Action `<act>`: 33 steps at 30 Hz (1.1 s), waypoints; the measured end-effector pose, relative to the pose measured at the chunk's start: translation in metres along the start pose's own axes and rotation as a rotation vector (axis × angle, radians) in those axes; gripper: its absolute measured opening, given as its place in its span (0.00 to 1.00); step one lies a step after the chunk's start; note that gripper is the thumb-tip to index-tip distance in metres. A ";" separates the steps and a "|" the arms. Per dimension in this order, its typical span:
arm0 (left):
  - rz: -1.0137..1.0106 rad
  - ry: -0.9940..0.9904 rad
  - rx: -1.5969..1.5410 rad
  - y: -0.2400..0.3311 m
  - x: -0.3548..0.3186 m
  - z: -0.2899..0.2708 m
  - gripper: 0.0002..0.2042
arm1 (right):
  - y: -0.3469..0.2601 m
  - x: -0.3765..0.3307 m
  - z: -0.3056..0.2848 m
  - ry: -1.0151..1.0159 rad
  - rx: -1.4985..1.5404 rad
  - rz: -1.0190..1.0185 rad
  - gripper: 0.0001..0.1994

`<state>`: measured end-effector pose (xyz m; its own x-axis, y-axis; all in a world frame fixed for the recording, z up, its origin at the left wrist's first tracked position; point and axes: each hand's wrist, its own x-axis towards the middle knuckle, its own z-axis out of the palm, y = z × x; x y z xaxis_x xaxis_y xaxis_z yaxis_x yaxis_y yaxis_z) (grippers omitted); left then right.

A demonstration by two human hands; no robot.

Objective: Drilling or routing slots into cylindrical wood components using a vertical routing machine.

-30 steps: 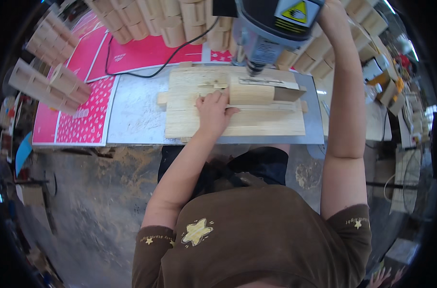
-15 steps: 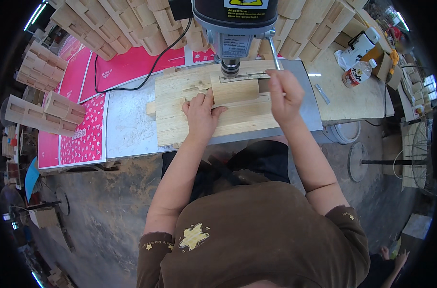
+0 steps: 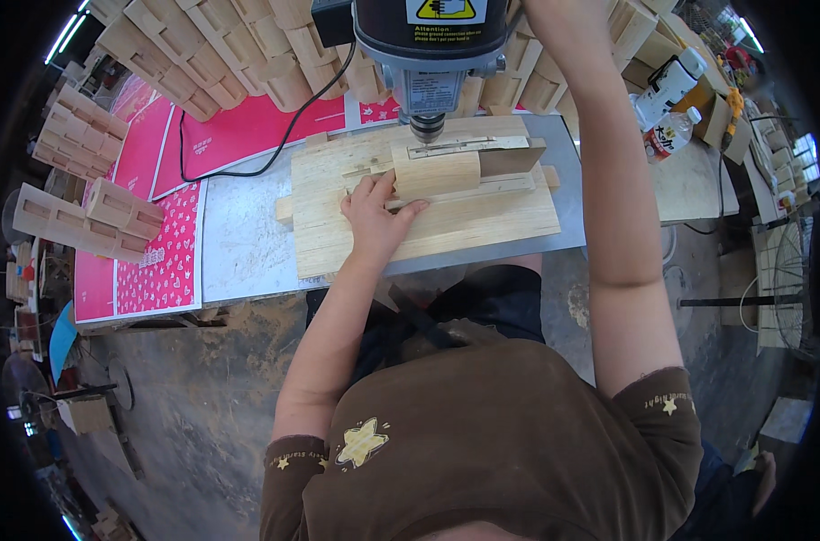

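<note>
- My left hand (image 3: 374, 212) lies flat in the upper middle of the frame, fingers spread and pressed against the left end of a small wooden block (image 3: 435, 169); it grips nothing, only steadies.
- The block sits on a pale wooden jig board (image 3: 428, 225) directly under the drill press head (image 3: 428, 36), with the chuck (image 3: 427, 126) just above the block's top face.
- My right arm (image 3: 613, 180) runs up the right of the frame and leaves it at the top edge; the hand itself is out of view, so I cannot tell how it grips.
- The jig board's left edge has a small tab sticking out, and bare grey metal table (image 3: 243, 243) lies open to the left of it; the board's near edge sits close to the table's front edge.
- To the right of the board only a narrow strip of table shows beside my arm.
- A black cable (image 3: 247, 167) loops over pink printed sheets (image 3: 148, 270) at upper left.
- Stacks of wooden boxes (image 3: 211, 63) crowd the top edge behind the drill, more at far left.
- White bottles (image 3: 667, 86) stand on a bench at upper right.
- Below the table, a dusty concrete floor (image 3: 202, 406).
</note>
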<state>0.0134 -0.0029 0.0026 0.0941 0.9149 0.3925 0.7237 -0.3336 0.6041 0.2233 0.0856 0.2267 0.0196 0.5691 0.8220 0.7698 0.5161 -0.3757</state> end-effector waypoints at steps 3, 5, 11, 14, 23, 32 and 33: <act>-0.080 -0.052 -0.154 0.004 0.007 0.000 0.25 | 0.008 0.021 0.008 -0.028 0.001 0.079 0.19; -0.083 -0.061 -0.183 -0.001 0.010 0.004 0.23 | 0.009 0.013 0.005 -0.089 0.027 0.084 0.18; -0.084 -0.037 -0.367 -0.008 0.012 0.006 0.19 | 0.037 -0.097 -0.012 -0.512 0.248 0.192 0.15; -0.158 -0.057 -0.449 -0.006 0.009 -0.013 0.18 | 0.053 -0.157 -0.009 -0.760 -0.091 0.063 0.14; -0.415 0.003 -0.742 -0.055 -0.045 -0.144 0.12 | 0.032 -0.181 -0.038 -0.729 -0.001 0.058 0.12; -0.845 0.084 -0.790 -0.013 -0.048 -0.138 0.17 | -0.012 -0.190 -0.023 -0.732 0.007 0.036 0.12; -0.824 0.025 -0.727 -0.010 -0.048 -0.135 0.18 | -0.010 -0.191 -0.023 -0.732 0.000 0.040 0.12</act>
<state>-0.0906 -0.0748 0.0717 -0.2529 0.9167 -0.3095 -0.0178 0.3154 0.9488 0.2265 -0.0427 0.0835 -0.3838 0.8694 0.3110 0.7773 0.4861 -0.3995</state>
